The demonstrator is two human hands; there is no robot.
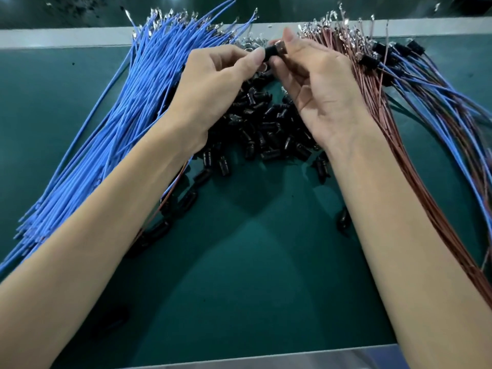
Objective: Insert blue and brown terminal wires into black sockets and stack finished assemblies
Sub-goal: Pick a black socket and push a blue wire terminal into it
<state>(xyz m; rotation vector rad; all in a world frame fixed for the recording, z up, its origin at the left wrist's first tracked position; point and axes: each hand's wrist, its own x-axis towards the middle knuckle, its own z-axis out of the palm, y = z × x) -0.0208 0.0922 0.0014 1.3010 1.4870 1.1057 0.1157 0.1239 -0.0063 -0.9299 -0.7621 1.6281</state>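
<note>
From the head view, the left hand (221, 73) and right hand (319, 83) meet above the far edge of the table (253, 275). Each grip is clamped on the same black socket (270, 53), pinched at opposite ends by the fingertips. I cannot tell whether a wire is seated in it.

The likeliest fault is a terminal pushed in crooked or only partway, because the fingers hide the socket's opening. A forearm could also drag through the loose sockets (266, 134) lying below the hands.

No container is in view. The blue wires (127, 115), brown wires (372, 107) and finished assemblies (426, 83) all lie loose on the table.
</note>
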